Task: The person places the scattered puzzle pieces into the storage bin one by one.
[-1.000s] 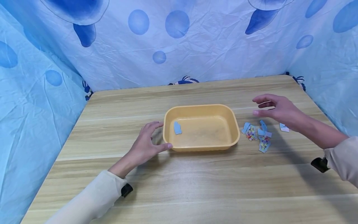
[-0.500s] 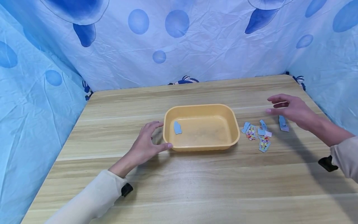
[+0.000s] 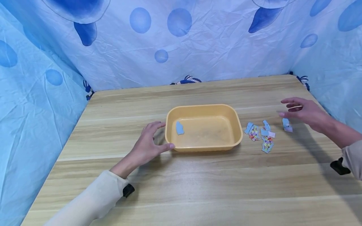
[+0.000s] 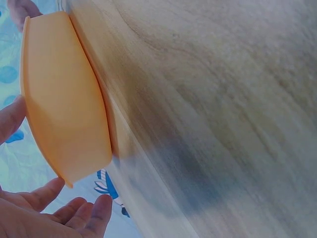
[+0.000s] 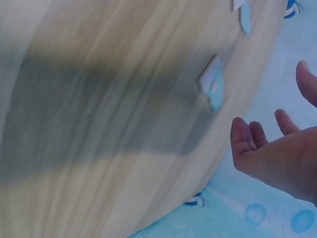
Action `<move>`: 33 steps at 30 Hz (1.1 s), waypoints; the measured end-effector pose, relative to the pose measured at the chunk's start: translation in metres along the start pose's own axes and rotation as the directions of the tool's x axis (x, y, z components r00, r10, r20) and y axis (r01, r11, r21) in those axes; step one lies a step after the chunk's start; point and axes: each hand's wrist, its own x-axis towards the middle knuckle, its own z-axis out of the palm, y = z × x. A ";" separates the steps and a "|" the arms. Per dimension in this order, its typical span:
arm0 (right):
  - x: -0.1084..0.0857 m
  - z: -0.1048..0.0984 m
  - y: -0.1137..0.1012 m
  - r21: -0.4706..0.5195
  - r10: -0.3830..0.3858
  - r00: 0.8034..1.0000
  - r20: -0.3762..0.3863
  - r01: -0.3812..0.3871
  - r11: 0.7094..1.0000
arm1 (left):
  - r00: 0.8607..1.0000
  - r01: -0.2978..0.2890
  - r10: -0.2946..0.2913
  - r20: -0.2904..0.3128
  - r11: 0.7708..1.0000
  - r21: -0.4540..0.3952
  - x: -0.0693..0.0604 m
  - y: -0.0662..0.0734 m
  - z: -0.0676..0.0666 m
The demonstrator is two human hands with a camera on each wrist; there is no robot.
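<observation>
A yellow basin [image 3: 206, 149] stands mid-table with one blue puzzle piece [image 3: 179, 128] lying inside at its left. My left hand [image 3: 147, 146] touches the basin's left end, thumb and a finger at the rim; the left wrist view shows fingertips against the basin's wall [image 4: 69, 99]. The right hand [image 3: 308, 114], empty with loosely bent fingers, hovers above the table's right side, just beyond a lone blue and pink piece [image 3: 287, 125]. In the right wrist view that piece [image 5: 213, 84] lies left of the hand [image 5: 277, 158]. Several colourful pieces [image 3: 267, 144] lie between basin and right hand.
The wooden table [image 3: 198, 188] reaches back to a blue patterned cloth [image 3: 212, 56], which also hangs at both sides. A black band [image 3: 128, 190] sits at the left cuff and another [image 3: 340, 166] at the right cuff.
The right hand has moved rightward, away from the group of pieces, uncovering more of the lone piece. My left hand and the basin have stayed in place.
</observation>
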 end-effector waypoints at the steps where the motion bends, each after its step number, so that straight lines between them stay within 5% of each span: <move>1: 0.000 -0.001 0.003 -0.008 0.007 1.000 0.008 -0.007 1.000 | 1.000 -0.003 0.003 0.001 1.000 -0.001 0.000 0.000 0.000; 18: -0.003 -0.004 0.036 -0.035 0.009 0.988 0.152 -0.003 0.999 | 1.000 0.007 -0.007 0.006 1.000 0.008 0.000 0.001 -0.001; 33: 0.000 0.004 0.044 -0.136 -0.041 0.992 0.121 0.057 0.989 | 1.000 0.028 -0.029 0.009 1.000 0.012 0.000 0.003 -0.003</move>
